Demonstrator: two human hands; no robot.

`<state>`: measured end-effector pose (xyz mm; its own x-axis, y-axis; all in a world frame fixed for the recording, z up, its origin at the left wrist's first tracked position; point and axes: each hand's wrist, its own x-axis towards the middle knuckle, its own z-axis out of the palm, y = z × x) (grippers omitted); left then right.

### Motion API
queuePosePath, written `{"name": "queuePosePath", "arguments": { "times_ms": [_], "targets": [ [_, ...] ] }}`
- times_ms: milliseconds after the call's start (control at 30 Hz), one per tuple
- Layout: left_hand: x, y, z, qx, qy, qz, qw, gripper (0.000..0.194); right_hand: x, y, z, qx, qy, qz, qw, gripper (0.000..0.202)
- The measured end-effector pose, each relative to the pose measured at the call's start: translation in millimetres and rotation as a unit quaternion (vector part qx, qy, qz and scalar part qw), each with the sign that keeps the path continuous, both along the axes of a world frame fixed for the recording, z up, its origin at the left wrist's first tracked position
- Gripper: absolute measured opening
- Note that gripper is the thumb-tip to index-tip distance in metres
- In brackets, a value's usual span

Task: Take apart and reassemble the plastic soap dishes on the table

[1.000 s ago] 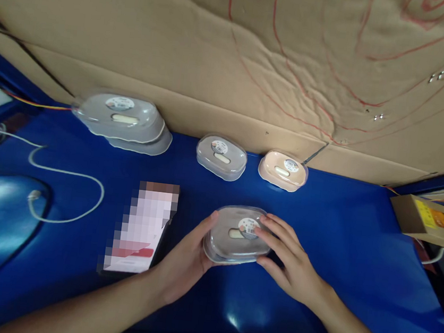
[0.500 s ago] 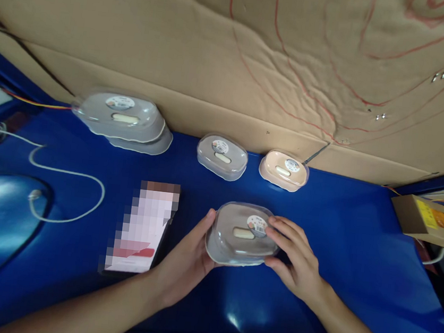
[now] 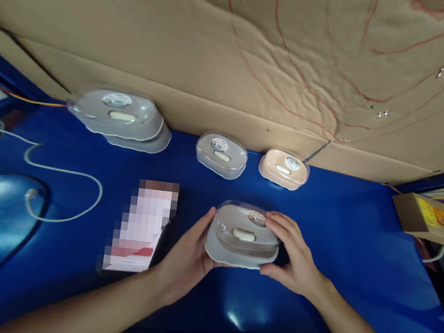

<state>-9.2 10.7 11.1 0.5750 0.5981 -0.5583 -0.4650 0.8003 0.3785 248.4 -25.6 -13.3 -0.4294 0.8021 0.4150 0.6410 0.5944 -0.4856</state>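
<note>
A grey oval box with a clear lid (image 3: 241, 249) is held between my two hands above the blue table. My left hand (image 3: 187, 261) grips its left end, thumb on the side and fingers partly hidden beneath it. Around the right end are the thumb and fingers of my right hand (image 3: 295, 258), with fingertips at the edge of the round label. A cream handle shows on the lid. Farther back stand a similar grey box (image 3: 221, 156) and a pink one (image 3: 283, 169). At the back left, grey boxes (image 3: 119, 115) are stacked.
A phone (image 3: 138, 226) with a blurred screen lies left of my hands on the blue table (image 3: 357, 246). White cable (image 3: 84, 175) curls at the left. Behind rises a brown board (image 3: 161, 31) with red lines; a cardboard box (image 3: 428, 217) sits at the right edge.
The held box has tilted a little, so its label looks flatter and lies nearer the far edge. My right hand has shifted slightly left, its thumb now at the near right corner.
</note>
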Motion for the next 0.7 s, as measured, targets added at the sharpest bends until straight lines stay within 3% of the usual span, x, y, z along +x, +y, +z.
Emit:
{"name": "queuePosePath", "arguments": {
  "times_ms": [100, 233, 600, 700],
  "targets": [
    [-0.7, -0.4, -1.4, -0.015, -0.012, 0.02, 1.0, 0.04, -0.5, -1.0, -0.4, 0.015, -0.006, 0.002, 1.0, 0.075],
    [-0.5, 0.3, -3.5, -0.048, -0.012, 0.049, 0.998, 0.035, -1.3, -2.4, 0.9, 0.014, -0.044, 0.008, 0.999, 0.089],
    [1.0, 1.4, 2.4, -0.076, 0.003, 0.071, 0.995, 0.039, -1.1, -3.7, 6.2, 0.063, -0.073, 0.024, 0.995, 0.09],
    [2.1, 1.6, 1.0, -0.085, 0.008, 0.075, 0.994, 0.038, -1.0, -3.0, 7.1, 0.066, -0.069, 0.035, 0.995, 0.081]
  ]
}}
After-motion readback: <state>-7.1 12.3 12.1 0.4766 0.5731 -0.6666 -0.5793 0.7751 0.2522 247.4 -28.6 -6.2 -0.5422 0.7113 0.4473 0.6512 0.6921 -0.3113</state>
